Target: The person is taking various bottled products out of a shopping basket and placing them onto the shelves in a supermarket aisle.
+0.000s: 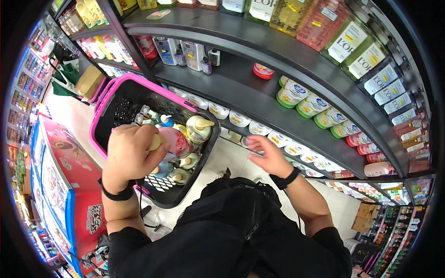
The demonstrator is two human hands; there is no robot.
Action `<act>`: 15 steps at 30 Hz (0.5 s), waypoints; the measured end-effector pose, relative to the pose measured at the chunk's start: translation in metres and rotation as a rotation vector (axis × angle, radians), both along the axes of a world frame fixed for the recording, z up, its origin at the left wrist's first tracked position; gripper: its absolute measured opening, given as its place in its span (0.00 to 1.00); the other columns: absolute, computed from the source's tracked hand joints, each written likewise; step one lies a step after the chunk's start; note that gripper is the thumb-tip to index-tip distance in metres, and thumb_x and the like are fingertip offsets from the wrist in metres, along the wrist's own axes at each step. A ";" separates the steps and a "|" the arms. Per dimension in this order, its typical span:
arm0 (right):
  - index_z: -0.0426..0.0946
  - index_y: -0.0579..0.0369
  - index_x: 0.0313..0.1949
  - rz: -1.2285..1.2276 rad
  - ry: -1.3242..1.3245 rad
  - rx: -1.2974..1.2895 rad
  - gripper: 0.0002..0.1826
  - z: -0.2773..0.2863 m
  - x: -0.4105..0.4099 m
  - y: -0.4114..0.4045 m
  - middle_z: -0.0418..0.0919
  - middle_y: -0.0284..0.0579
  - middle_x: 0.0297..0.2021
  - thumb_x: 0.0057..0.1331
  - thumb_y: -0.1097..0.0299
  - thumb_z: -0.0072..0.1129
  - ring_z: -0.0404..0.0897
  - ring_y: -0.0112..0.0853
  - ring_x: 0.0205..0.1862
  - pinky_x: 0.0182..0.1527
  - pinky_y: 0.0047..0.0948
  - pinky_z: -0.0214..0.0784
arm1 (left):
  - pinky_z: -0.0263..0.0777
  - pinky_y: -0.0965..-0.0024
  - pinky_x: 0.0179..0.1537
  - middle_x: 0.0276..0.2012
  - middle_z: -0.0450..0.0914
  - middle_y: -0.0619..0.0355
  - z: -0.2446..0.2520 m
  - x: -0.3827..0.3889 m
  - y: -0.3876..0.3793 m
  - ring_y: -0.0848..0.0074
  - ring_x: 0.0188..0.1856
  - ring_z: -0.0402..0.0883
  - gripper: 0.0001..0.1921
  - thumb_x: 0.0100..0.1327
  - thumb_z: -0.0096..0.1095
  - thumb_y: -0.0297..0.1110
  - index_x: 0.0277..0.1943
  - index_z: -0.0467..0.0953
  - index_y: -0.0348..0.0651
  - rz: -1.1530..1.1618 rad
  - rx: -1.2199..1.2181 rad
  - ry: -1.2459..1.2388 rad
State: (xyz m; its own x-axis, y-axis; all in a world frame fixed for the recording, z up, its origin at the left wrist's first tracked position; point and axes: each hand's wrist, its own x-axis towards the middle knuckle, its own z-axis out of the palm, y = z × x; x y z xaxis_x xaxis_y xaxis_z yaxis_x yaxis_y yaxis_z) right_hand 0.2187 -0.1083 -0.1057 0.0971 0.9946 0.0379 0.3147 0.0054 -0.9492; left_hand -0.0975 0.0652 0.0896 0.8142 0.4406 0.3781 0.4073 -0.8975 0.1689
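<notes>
My left hand (134,151) grips the pale cap of a pink bottle (174,140) over a black shopping basket with a pink rim (91,130). Among the bottles inside the basket are a cream pump bottle (199,129), a blue-topped pump bottle (167,121) and, nearer me, several pale bottles, one of them a greenish one (180,176). Whether the pink bottle touches the basket's bottom is hidden. My right hand (266,153), slightly blurred, hangs with fingers apart in front of the lower shelf, near a row of white-packed bottles (259,128), and holds nothing.
Black shelving (208,81) curves across the front and right. It bears green-based refill packs (293,92), a red-and-pink tub (263,71), grey-white bottles (193,55) and large L'Oréal bottles (347,38). At the left stand a red-and-blue freezer (66,156) and a cardboard box (89,82).
</notes>
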 end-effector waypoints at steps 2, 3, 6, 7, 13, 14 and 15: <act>0.68 0.55 0.62 0.115 -0.053 0.146 0.32 0.034 -0.018 0.018 0.75 0.47 0.54 0.59 0.70 0.70 0.78 0.36 0.53 0.57 0.34 0.72 | 0.67 0.59 0.24 0.17 0.72 0.53 0.024 0.013 -0.006 0.57 0.19 0.75 0.13 0.49 0.73 0.37 0.29 0.75 0.39 -0.073 -0.009 -0.008; 0.68 0.55 0.62 0.166 -0.106 0.228 0.33 0.049 -0.024 0.024 0.74 0.48 0.56 0.58 0.69 0.71 0.78 0.38 0.54 0.58 0.36 0.72 | 0.67 0.59 0.24 0.17 0.72 0.53 0.035 0.022 -0.010 0.57 0.19 0.74 0.14 0.48 0.73 0.37 0.30 0.75 0.39 -0.115 -0.006 -0.011; 0.66 0.55 0.64 0.134 -0.180 0.422 0.40 0.084 -0.034 0.025 0.70 0.52 0.60 0.53 0.63 0.75 0.73 0.47 0.60 0.63 0.42 0.67 | 0.67 0.59 0.25 0.18 0.72 0.53 0.059 0.058 -0.023 0.57 0.20 0.74 0.15 0.46 0.73 0.38 0.32 0.77 0.37 -0.240 0.006 -0.056; 0.66 0.54 0.65 0.085 -0.235 0.512 0.43 0.091 -0.033 0.021 0.70 0.53 0.60 0.52 0.61 0.76 0.71 0.49 0.62 0.64 0.44 0.65 | 0.67 0.59 0.27 0.18 0.72 0.53 0.063 0.072 -0.032 0.56 0.21 0.75 0.17 0.45 0.74 0.41 0.33 0.79 0.37 -0.238 -0.002 -0.037; 0.59 0.56 0.68 0.019 -0.002 0.415 0.56 0.064 0.039 -0.020 0.71 0.56 0.60 0.41 0.55 0.81 0.70 0.53 0.63 0.64 0.45 0.63 | 0.68 0.58 0.30 0.20 0.77 0.53 0.053 0.206 -0.083 0.55 0.23 0.77 0.18 0.45 0.74 0.45 0.30 0.78 0.40 -0.412 0.015 -0.011; 0.59 0.56 0.68 -0.037 -0.028 0.411 0.56 0.064 0.059 -0.036 0.71 0.56 0.60 0.41 0.55 0.81 0.70 0.53 0.63 0.64 0.45 0.63 | 0.69 0.58 0.29 0.21 0.78 0.52 0.048 0.228 -0.091 0.55 0.23 0.77 0.17 0.46 0.73 0.43 0.31 0.78 0.40 -0.434 -0.031 0.012; 0.61 0.57 0.67 -0.054 -0.016 0.329 0.55 0.063 0.082 -0.054 0.73 0.57 0.58 0.42 0.55 0.81 0.72 0.53 0.61 0.62 0.45 0.66 | 0.69 0.58 0.29 0.21 0.78 0.51 0.041 0.256 -0.101 0.54 0.23 0.78 0.16 0.46 0.73 0.41 0.31 0.78 0.39 -0.459 -0.077 0.042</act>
State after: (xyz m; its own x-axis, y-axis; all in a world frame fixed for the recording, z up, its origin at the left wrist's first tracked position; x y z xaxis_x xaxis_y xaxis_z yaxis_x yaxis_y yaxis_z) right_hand 0.3009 -0.1622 -0.0426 0.1465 0.9222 0.3580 0.3379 0.2934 -0.8943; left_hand 0.1586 -0.0354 0.1308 0.9454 0.0568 0.3210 -0.0210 -0.9720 0.2339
